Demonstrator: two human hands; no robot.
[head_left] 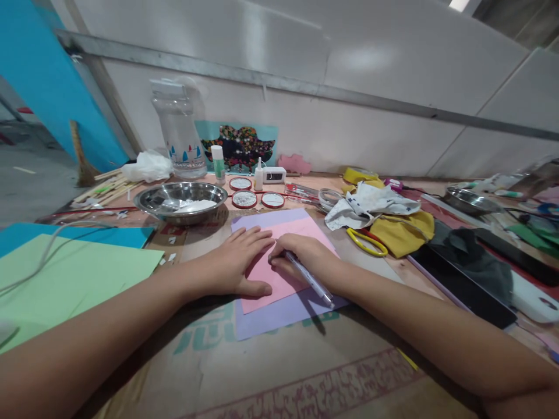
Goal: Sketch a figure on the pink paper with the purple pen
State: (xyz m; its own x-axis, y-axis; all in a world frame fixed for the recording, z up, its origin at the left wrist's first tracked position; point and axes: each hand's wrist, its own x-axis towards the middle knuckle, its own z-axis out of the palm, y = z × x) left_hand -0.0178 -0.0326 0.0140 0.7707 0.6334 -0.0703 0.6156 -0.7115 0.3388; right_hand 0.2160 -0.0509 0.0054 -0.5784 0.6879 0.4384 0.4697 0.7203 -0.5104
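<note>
Through the head view I see both forearms reaching in from the near edge of the counter (271, 384), which is covered in printed cardboard. They meet at a pink sheet (279, 288) near the middle of the counter. It lies on top of a larger purple sheet (271, 323), which shows along its far and near sides.

My left grip (238, 262) is fully spread, palm down, fingers together. It presses flat on the left part of the pink sheet and holds nothing. My right grip (301, 256) is closed around a clear-barrelled pen (308, 278). The pen's tip is down on the pink sheet, just beside the left fingertips, and its barrel slants back toward the near right.

Toward the far edge, left of centre, stands a steel bowl (181, 201) with something white in it. Three round lidded tins (244, 199) sit just to its right. Behind the bowl, against the wall, are a clear plastic jar (179, 131) and a small glue bottle (218, 163).

At the left edge a green sheet (78, 273) overlaps a blue sheet (87, 235). To the right of the pink sheet lie yellow-handled scissors (367, 243). They touch a yellow cloth (406, 233), with a white star-print cloth (371, 203) beyond it. A dark flat slab (463, 279) lies nearer the right edge, but I cannot tell what it is.
</note>
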